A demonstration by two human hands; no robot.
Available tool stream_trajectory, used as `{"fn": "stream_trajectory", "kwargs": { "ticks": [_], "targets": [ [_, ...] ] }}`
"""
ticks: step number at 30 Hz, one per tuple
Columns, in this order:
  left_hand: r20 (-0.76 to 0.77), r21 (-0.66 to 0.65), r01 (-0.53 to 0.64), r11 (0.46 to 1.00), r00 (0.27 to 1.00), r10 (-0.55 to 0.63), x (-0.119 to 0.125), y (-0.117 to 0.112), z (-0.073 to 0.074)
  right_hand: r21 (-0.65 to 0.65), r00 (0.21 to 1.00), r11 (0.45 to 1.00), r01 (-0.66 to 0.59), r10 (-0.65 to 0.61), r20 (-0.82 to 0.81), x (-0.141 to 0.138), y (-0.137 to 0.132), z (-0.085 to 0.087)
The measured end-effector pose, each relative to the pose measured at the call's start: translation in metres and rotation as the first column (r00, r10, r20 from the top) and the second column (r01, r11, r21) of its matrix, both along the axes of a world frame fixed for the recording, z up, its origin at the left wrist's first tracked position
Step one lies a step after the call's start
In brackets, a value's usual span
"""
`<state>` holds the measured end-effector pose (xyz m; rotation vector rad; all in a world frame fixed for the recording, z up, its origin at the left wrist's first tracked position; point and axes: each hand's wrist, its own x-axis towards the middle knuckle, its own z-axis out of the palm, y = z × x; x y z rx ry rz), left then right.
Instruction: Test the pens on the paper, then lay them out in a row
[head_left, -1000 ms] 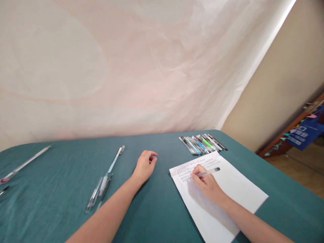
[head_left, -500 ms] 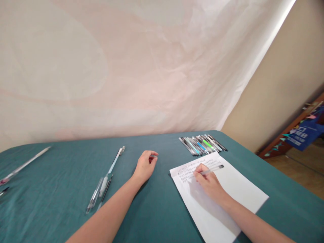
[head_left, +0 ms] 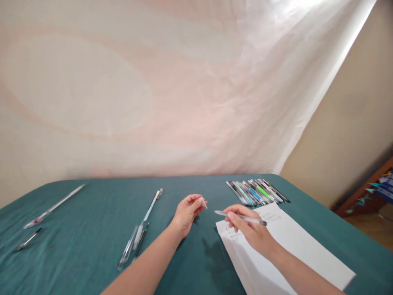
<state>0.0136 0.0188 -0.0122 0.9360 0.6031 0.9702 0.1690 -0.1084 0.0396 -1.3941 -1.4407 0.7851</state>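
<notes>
Both hands have risen off the teal cloth worktop (head_left: 92, 229), right hand (head_left: 250, 231) in a tight grip on a thin clear plastic pen (head_left: 242, 218) over the white paper sheet (head_left: 285, 250), left hand (head_left: 186, 213) in a pinch grip on a small clear cap (head_left: 203, 202) (held tip-to-cap, lined up).

Perhaps twenty pens (head_left: 258, 191), one sheet (head_left: 294, 243)

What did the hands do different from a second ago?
The right hand lifted the pen off the paper; its tip now points left, in the air. The left hand rose from the green tablecloth, bringing its small white cap toward the pen tip. Both kept their grip. The paper, the row of pens behind it and the loose pens lie as before.
</notes>
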Motion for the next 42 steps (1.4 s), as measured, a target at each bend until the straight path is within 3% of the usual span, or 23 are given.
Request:
{"fn": "stream_trajectory", "kwargs": {
  "ticks": [4,10,14,21,30,37,42],
  "targets": [
    [0.083,-0.110,-0.001,0.994,0.997,0.010,-0.004,0.003,0.000,0.122,0.999,0.992,-0.044,0.047,-0.021,-0.021,0.014,0.000],
    [0.142,-0.208,-0.014,0.978,0.989,0.044,-0.004,0.003,-0.002,0.228,0.989,0.968,0.107,-0.126,0.073,-0.027,0.019,-0.024],
    [0.160,-0.226,0.009,0.974,0.987,0.028,-0.003,0.001,-0.001,0.247,0.981,0.956,0.158,-0.180,0.070,-0.023,0.020,-0.025],
    [0.178,-0.270,0.054,0.961,0.984,-0.005,-0.001,-0.004,0.002,0.262,0.983,0.956,0.135,-0.163,0.087,-0.022,0.020,-0.023],
    [0.137,-0.229,0.019,0.973,0.990,0.013,0.006,-0.013,0.009,0.275,0.981,0.954,0.118,-0.155,0.116,-0.020,0.021,-0.026],
    [0.093,-0.031,-0.094,0.995,0.991,0.097,0.008,-0.022,0.013,0.397,0.980,0.917,0.039,-0.112,0.163,-0.023,0.021,-0.028],
    [0.067,0.034,-0.116,0.993,0.991,0.113,0.009,-0.024,0.013,0.450,0.971,0.893,0.000,-0.108,0.215,-0.022,0.018,-0.032]
  ]
}}
